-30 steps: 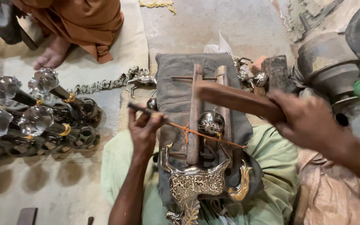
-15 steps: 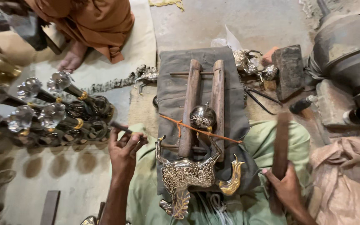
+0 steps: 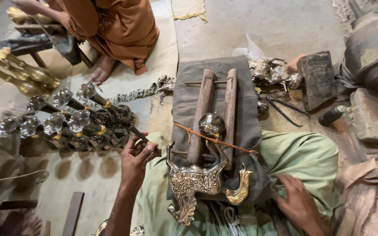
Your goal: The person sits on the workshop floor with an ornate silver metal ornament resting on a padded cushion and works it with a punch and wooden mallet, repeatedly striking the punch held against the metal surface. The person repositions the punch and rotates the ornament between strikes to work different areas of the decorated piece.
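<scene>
Left hand (image 3: 137, 154) raised over left knee, fingers curled shut on a thin dark tool (image 3: 139, 134); tool tip pointing up-left toward the glass pieces. Thumb and forefinger pinching the shaft, remaining fingers folded under.

Right hand (image 3: 297, 202) low at right, palm down on green cloth (image 3: 302, 153) over the thigh, fingers loosely spread and bent, pressing at the edge of the grey pad (image 3: 189, 87). Nothing visibly held; fingertips partly hidden in the fold, so grip on anything underneath cannot be told.

Between the hands, on the lap: grey pad carrying two wooden bars (image 3: 202, 113) lying side by side, lengthwise away from body. Small metal ball (image 3: 211, 123) wedged between bars near mid-length. Orange cord (image 3: 215, 140) crossing bars diagonally just below ball. Ornate silver animal figure (image 3: 193, 181) lying at near end of the bars, head end toward the body; gold curved piece (image 3: 240, 190) just beside it on the right.

Left of pad, on floor: cluster of glass-topped metal stems (image 3: 66, 122), lying tilted, near left hand but apart from it. Brass pieces (image 3: 18, 72) further left.

Upper right of pad: silver parts (image 3: 267, 70), dark block (image 3: 315, 78), pliers (image 3: 285, 107).

Top left: another person in brown garment (image 3: 110, 30), foot (image 3: 97, 75) on mat.
</scene>
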{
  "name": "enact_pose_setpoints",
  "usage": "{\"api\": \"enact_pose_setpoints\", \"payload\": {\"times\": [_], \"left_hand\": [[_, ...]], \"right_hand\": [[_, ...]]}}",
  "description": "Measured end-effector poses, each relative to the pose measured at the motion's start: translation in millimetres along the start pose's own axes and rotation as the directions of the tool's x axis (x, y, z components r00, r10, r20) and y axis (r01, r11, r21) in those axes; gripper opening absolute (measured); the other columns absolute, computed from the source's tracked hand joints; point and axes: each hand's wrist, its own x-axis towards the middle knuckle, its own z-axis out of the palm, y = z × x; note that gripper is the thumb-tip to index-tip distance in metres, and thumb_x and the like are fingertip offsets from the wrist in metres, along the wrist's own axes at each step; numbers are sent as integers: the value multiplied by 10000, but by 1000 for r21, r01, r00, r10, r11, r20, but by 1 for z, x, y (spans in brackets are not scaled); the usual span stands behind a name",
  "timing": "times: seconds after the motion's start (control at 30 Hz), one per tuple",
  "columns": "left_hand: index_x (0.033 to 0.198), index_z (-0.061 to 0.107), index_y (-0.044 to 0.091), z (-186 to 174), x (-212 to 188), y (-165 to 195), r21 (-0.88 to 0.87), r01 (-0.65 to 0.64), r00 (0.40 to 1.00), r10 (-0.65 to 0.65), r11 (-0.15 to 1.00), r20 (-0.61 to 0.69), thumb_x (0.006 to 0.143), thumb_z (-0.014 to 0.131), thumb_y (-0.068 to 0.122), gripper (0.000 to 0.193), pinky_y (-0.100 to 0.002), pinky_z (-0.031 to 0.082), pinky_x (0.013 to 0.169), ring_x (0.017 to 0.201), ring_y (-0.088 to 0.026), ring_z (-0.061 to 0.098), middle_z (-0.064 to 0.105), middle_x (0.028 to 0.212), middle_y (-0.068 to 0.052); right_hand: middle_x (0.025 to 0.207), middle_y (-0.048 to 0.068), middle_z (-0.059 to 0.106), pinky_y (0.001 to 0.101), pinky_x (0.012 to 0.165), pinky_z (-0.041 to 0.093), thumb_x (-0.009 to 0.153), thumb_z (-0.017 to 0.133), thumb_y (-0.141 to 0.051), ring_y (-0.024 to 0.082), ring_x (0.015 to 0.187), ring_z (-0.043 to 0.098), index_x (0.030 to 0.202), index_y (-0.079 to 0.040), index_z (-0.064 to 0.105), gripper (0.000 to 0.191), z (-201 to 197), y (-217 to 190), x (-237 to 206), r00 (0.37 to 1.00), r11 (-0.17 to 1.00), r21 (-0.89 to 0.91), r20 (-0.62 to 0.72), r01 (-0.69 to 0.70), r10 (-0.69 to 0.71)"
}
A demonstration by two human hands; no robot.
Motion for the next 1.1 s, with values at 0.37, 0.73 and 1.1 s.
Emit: {"api": "enact_pose_setpoints", "payload": {"times": [0.37, 0.73, 1.1], "left_hand": [[1330, 561, 23, 27, -6, 33, 174, 6, 999, -15, 985, 50, 881, 735, 105, 488, -348, 638, 799, 896, -162, 730, 705, 977, -78], [1167, 710, 0, 16, 3, 16, 284, 60, 996, -77, 957, 48, 991, 702, 249, 305, -263, 446, 563, 661, -121, 531, 598, 782, -36], [982, 493, 95, 17, -50, 6, 158, 171, 983, -180, 973, 47, 926, 673, 269, 257, -275, 496, 558, 718, -118, 598, 687, 946, -39]], "right_hand": [[1161, 141, 635, 567, 1017, 452, 793, 780, -72, 370, 1124, 588, 1141, -71, 584, 400, -29, -76, -11, 619, 822, -82, -618, 563, -485], [1222, 143, 614, 589, 1046, 368, 772, 736, -197, 339, 1182, 566, 1252, -90, 638, 501, -7, -126, -16, 658, 692, -65, -257, 718, -707], [1294, 329, 525, 569, 1019, 374, 718, 690, -99, 444, 1110, 545, 1573, -268, 381, 925, -10, -229, 50, 619, 585, -203, 255, 785, -743]]}}
